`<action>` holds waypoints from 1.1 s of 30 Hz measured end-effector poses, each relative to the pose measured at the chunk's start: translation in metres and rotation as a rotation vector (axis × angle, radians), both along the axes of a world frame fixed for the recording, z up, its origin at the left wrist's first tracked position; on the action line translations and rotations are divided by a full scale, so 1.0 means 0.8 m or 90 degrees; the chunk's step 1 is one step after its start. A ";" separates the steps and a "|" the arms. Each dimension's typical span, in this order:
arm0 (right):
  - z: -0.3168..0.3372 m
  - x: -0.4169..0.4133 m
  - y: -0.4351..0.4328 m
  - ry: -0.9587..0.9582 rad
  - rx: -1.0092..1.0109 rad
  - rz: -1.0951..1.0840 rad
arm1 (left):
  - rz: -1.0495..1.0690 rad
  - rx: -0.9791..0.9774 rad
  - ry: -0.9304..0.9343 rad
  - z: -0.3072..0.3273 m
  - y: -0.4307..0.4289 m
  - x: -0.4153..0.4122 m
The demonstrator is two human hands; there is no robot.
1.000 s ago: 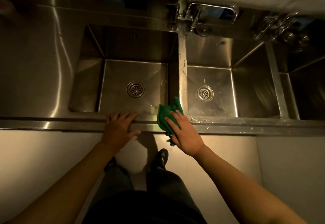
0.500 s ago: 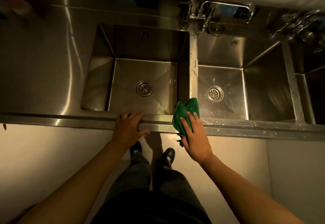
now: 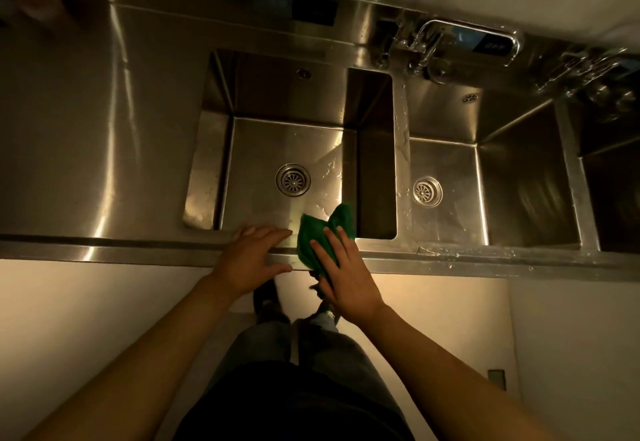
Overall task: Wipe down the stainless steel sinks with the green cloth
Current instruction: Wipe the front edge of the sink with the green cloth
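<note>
The green cloth (image 3: 313, 238) lies on the front rim of the stainless steel sink unit, over the near right corner of the left basin (image 3: 263, 150). My right hand (image 3: 341, 267) presses flat on the cloth with fingers spread. My left hand (image 3: 254, 257) rests flat on the front rim (image 3: 138, 253) just left of the cloth and holds nothing. The middle basin (image 3: 446, 163) sits to the right, beyond the divider (image 3: 401, 150), with water drops along its front edge.
A chrome faucet (image 3: 450, 39) stands at the back above the divider. A second tap (image 3: 585, 70) and a third basin (image 3: 616, 181) lie at the far right. A flat steel drainboard (image 3: 86, 129) spreads to the left. My legs and shoes stand below the counter.
My right hand has slid the cloth left along the front rim, from the divider to the left basin's corner. It now lies close beside my left hand, which has stayed on the rim.
</note>
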State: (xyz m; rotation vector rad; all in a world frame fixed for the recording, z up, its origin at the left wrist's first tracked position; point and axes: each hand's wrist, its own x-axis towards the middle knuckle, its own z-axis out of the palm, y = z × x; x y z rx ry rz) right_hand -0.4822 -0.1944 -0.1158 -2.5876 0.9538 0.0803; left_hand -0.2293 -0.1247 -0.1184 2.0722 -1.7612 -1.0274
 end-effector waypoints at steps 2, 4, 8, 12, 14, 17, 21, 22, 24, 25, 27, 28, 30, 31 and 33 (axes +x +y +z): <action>0.006 -0.007 -0.003 0.014 -0.007 0.022 | 0.009 0.001 -0.006 -0.004 0.003 0.009; 0.010 -0.017 -0.002 0.020 -0.005 0.006 | 0.008 -0.002 -0.014 -0.006 0.003 0.009; 0.013 -0.051 -0.002 0.033 0.010 -0.116 | 0.013 -0.007 -0.036 -0.002 -0.001 -0.005; 0.017 -0.090 -0.020 0.052 0.000 -0.172 | 0.006 0.013 -0.061 0.001 -0.008 -0.016; 0.017 -0.101 -0.022 0.064 -0.015 -0.181 | 0.009 0.028 -0.075 0.003 -0.012 -0.022; 0.014 -0.106 -0.019 0.068 -0.028 -0.229 | 0.006 0.039 -0.081 0.006 -0.024 -0.041; 0.011 -0.112 -0.026 0.043 -0.011 -0.292 | -0.048 0.056 -0.069 0.005 -0.054 -0.083; 0.011 -0.115 -0.032 0.041 -0.011 -0.292 | -0.055 0.060 -0.055 0.005 -0.064 -0.095; 0.010 -0.122 -0.049 0.040 -0.017 -0.264 | -0.070 0.065 -0.034 0.002 -0.082 -0.120; 0.009 -0.125 -0.058 0.037 -0.021 -0.242 | -0.081 0.065 -0.039 0.001 -0.090 -0.131; 0.006 -0.126 -0.076 0.029 -0.025 -0.209 | -0.094 0.067 -0.061 -0.001 -0.104 -0.149; 0.005 -0.125 -0.085 0.024 -0.022 -0.204 | -0.095 0.073 -0.068 -0.002 -0.110 -0.156; 0.004 -0.123 -0.102 0.012 -0.018 -0.198 | -0.095 0.090 -0.083 -0.005 -0.120 -0.167; 0.003 -0.122 -0.110 0.006 -0.017 -0.192 | -0.096 0.099 -0.092 -0.007 -0.124 -0.171; 0.001 -0.122 -0.126 -0.009 -0.012 -0.182 | -0.105 0.111 -0.117 -0.012 -0.131 -0.176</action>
